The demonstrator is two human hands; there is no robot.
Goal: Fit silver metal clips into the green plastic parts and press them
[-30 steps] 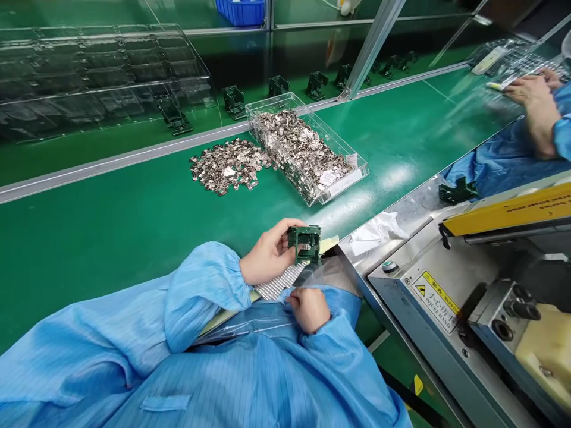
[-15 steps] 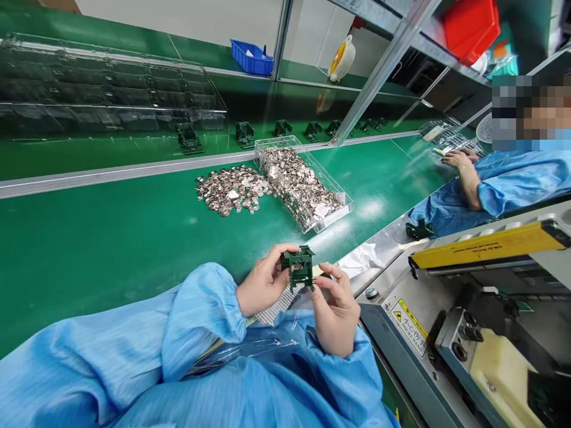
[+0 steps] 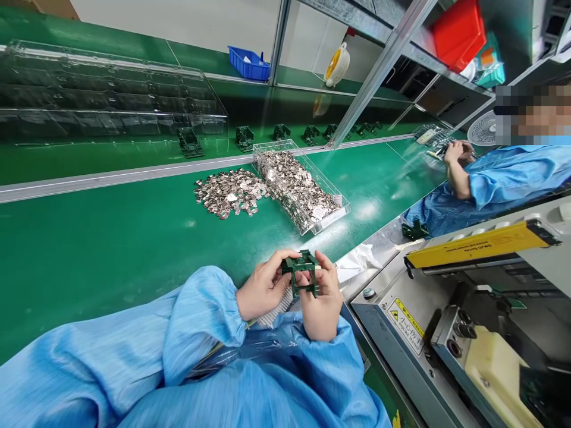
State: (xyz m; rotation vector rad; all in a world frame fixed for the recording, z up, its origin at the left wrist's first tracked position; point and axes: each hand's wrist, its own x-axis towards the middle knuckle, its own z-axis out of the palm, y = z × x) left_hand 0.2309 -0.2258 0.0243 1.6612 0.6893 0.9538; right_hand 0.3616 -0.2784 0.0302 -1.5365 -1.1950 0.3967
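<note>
A dark green plastic frame [image 3: 292, 265], open in its middle, is held up between both hands in front of my body. My left hand [image 3: 261, 290] grips its left side with thumb and fingers closed. On the other side, my right hand [image 3: 322, 309] has its fingers around the frame's right edge, and some fingertips show through the opening. A white ridged strip [image 3: 279, 306] lies below the frame, partly hidden by my left hand. Beyond the hands, a loose pile of small shiny metal pieces [image 3: 229, 193] lies beside a clear box [image 3: 334, 220] filled with similar pieces.
Several similar green frames [image 3: 244, 137] stand along the far ledge, near clear plastic trays [image 3: 134, 98]. A machine with a yellow bar [image 3: 482, 245] is close on my right, by a crumpled white cloth [image 3: 357, 261]. A co-worker's sleeve [image 3: 495, 175] and a slanted metal post [image 3: 375, 77] are beyond.
My right hand has moved left and closer around the frame, with fingertips now inside its opening. The frame has turned slightly. The co-worker's hands have shifted.
</note>
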